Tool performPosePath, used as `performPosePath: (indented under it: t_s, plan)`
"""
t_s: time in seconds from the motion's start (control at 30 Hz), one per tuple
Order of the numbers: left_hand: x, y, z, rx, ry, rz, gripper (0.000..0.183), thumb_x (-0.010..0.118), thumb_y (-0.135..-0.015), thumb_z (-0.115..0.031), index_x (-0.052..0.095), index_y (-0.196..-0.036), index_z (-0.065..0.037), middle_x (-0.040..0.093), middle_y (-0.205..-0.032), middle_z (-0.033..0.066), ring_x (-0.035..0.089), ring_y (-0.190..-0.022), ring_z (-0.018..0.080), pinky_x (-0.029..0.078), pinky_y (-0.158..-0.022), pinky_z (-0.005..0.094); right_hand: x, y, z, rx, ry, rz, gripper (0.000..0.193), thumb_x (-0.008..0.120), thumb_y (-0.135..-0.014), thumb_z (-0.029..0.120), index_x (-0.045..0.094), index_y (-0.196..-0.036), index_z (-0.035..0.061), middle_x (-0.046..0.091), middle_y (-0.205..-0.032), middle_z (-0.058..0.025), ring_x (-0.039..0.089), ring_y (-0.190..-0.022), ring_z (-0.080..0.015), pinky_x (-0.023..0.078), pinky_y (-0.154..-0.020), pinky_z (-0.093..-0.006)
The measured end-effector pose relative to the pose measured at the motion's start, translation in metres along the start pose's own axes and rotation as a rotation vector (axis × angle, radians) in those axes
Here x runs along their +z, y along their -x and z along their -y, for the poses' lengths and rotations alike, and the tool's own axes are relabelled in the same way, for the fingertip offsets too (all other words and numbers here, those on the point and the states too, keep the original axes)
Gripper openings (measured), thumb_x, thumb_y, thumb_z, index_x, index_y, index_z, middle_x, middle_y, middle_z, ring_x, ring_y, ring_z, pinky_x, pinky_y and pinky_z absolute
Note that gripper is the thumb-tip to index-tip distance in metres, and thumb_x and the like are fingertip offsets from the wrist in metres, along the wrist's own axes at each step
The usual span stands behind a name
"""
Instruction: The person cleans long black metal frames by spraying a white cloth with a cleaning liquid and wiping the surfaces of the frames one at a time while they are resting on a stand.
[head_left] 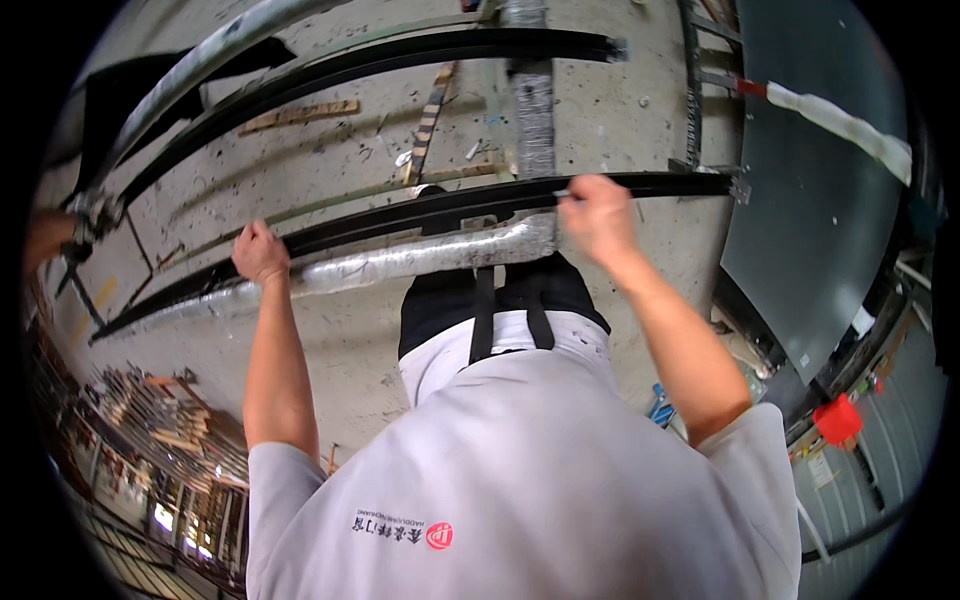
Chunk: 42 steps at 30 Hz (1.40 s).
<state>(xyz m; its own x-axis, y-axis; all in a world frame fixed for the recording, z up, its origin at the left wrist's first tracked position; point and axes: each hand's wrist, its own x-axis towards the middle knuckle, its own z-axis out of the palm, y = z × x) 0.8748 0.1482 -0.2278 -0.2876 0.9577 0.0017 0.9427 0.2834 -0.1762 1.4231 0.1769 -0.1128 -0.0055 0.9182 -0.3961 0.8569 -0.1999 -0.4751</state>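
Note:
A long black profile bar [400,213] lies across in front of me on a rack wrapped in silvery film [400,257]. My left hand [262,252] is closed in a fist at the bar's near edge, left of the middle; what its fingers hold is hidden. Farther right, my right hand [600,222] is pinched over the bar. A small pale bit shows at its fingertips, too small to name. Beyond lies a second black bar [430,48], roughly parallel to the first.
At the left edge another person's forearm [45,238] reaches toward the rack. Wood strips [300,116] lie on the stained floor. A large dark grey panel [815,230] stands at the right, near a red object [838,420]. Many stacked lengths [170,425] fill the lower left.

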Motion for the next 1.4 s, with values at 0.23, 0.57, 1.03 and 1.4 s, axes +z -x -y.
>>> performPosePath:
  t_s: [0.23, 0.57, 1.03, 1.4]
  plan:
    - [-0.026, -0.007, -0.033, -0.227, 0.267, -0.056, 0.034, 0.053, -0.086, -0.033, 0.069, -0.071, -0.007, 0.066, -0.075, 0.0185, 0.061, -0.074, 0.0406, 0.049, -0.068, 0.0511, 0.018, -0.028, 0.061, -0.068, 0.049, 0.338, 0.013, 0.07, -0.078, 0.013, 0.068, -0.084, 0.002, 0.069, -0.083, -0.018, 0.067, -0.08, -0.0352, 0.054, -0.073, -0.0439]
    - [-0.028, -0.007, -0.038, -0.248, 0.295, -0.081, 0.032, 0.054, -0.086, -0.03, 0.067, -0.065, -0.008, 0.066, -0.072, 0.0175, 0.061, -0.072, 0.0399, 0.049, -0.071, 0.0503, 0.054, -0.052, 0.124, -0.134, 0.06, 0.579, 0.021, 0.074, -0.079, 0.018, 0.07, -0.09, 0.0014, 0.07, -0.088, -0.0201, 0.069, -0.088, -0.0369, 0.055, -0.08, -0.0467]
    - [-0.079, 0.026, -0.019, -0.392, 1.224, -0.389, 0.019, 0.053, -0.093, -0.007, 0.06, -0.078, 0.003, 0.062, -0.076, 0.0139, 0.059, -0.069, 0.025, 0.047, -0.066, 0.0328, 0.03, -0.024, 0.099, -0.407, 0.277, 0.296, 0.013, 0.07, -0.079, 0.013, 0.064, -0.082, 0.0024, 0.064, -0.079, -0.0209, 0.063, -0.078, -0.0434, 0.051, -0.069, -0.0486]
    - [-0.051, 0.309, -0.041, -0.95, 1.224, 0.493, 0.034, 0.055, -0.09, -0.026, 0.067, -0.081, 0.004, 0.064, -0.072, 0.0201, 0.062, -0.069, 0.0281, 0.047, -0.067, 0.0405, 0.202, -0.032, 0.337, -0.801, 0.272, 0.363, 0.013, 0.065, -0.081, 0.017, 0.065, -0.088, 0.0061, 0.067, -0.089, -0.0173, 0.065, -0.085, -0.0401, 0.052, -0.074, -0.0504]
